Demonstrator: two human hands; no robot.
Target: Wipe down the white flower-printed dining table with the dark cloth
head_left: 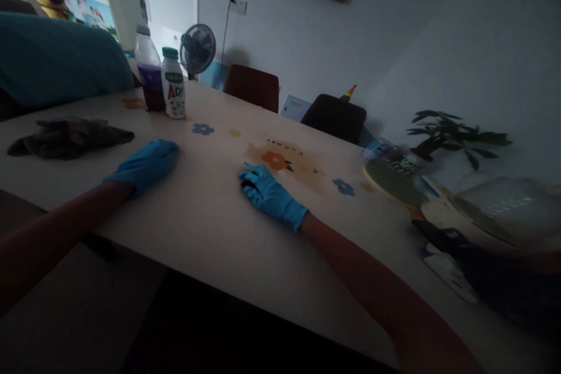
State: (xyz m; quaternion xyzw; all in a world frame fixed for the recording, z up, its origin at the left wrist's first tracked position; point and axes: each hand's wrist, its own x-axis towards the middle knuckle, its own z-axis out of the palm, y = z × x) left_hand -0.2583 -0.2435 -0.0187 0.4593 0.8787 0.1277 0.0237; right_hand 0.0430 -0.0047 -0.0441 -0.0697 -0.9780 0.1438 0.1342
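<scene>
Both my hands wear blue gloves and rest on a cream table (205, 216) printed with flowers. My left hand (144, 165) lies flat on the tabletop, fingers together and stretched out, holding nothing. To its left lies a dark crumpled cloth (68, 137). My right hand (269, 193) is pressed down on the table just below an orange flower print (275, 159). Its fingers curl over a small dark thing that I cannot make out.
A white bottle with a green cap (173, 85) and a clear bottle of purple liquid (149, 73) stand at the far left. A small fan (198, 48), two chairs (252, 86) and a plant (451, 134) are behind. Dishes and clutter (473, 216) crowd the right.
</scene>
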